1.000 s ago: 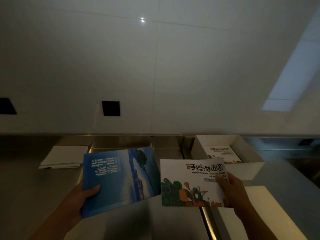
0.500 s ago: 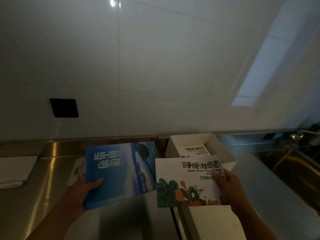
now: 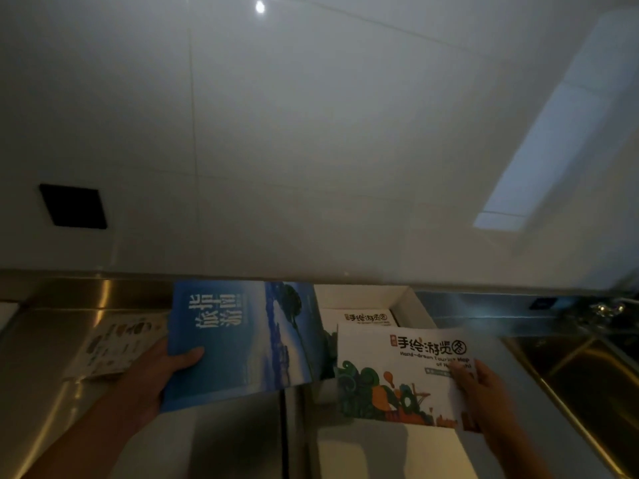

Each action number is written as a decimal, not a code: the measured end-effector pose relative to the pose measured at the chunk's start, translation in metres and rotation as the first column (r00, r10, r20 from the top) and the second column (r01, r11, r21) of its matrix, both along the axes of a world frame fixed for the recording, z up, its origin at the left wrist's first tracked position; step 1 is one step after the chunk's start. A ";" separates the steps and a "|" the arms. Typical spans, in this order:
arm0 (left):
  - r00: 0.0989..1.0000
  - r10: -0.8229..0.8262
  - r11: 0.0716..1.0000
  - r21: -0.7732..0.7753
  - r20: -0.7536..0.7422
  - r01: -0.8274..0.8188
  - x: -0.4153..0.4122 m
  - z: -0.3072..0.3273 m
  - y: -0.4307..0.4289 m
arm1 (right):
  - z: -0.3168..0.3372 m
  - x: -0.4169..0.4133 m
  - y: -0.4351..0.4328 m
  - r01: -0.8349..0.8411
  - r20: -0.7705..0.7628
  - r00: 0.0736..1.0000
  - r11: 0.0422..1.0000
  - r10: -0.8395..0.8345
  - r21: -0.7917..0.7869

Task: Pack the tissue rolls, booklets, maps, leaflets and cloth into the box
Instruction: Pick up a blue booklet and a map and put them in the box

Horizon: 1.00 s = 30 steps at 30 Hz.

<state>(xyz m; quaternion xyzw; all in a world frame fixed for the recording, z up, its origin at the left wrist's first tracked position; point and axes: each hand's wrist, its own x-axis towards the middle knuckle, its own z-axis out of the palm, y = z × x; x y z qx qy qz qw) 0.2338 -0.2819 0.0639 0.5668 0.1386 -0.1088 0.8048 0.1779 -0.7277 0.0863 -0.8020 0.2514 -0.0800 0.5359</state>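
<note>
My left hand (image 3: 152,378) grips a blue booklet (image 3: 238,340) by its lower left corner and holds it flat above the steel counter. A white hand-drawn tourist map (image 3: 397,371) with green and orange artwork is pinched at its right edge by my right hand (image 3: 484,392). The map hovers over the near side of the open white box (image 3: 411,302). Inside the box lies another map of the same kind (image 3: 366,318). A printed leaflet (image 3: 114,344) rests on the counter left of the booklet, partly under my left hand.
A white tiled wall with a black square socket (image 3: 72,205) rises behind the steel counter (image 3: 52,340). A sink basin (image 3: 587,375) with a tap (image 3: 608,307) lies to the right. A white flat board (image 3: 397,451) sits in front of the box.
The view has swung right. Both hands have carried the booklet and the map rightward, and the map now sits over the box. The folded cloth at the left has gone out of view.
</note>
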 end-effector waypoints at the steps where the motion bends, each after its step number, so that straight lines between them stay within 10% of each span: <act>1: 1.000 0.018 1.000 0.003 -0.002 -0.018 0.000 -0.001 -0.010 | -0.002 0.006 -0.014 -0.012 -0.003 1.000 1.000 0.012 -0.003; 13: 0.972 0.213 0.974 0.057 0.104 -0.219 0.008 0.014 -0.119 | -0.010 0.087 -0.141 -0.181 -0.002 0.983 0.979 0.182 0.095; 30: 0.968 0.242 0.970 -0.023 0.065 -0.241 0.054 0.032 -0.151 | -0.059 0.210 -0.062 -0.356 -0.117 0.918 0.918 0.378 0.175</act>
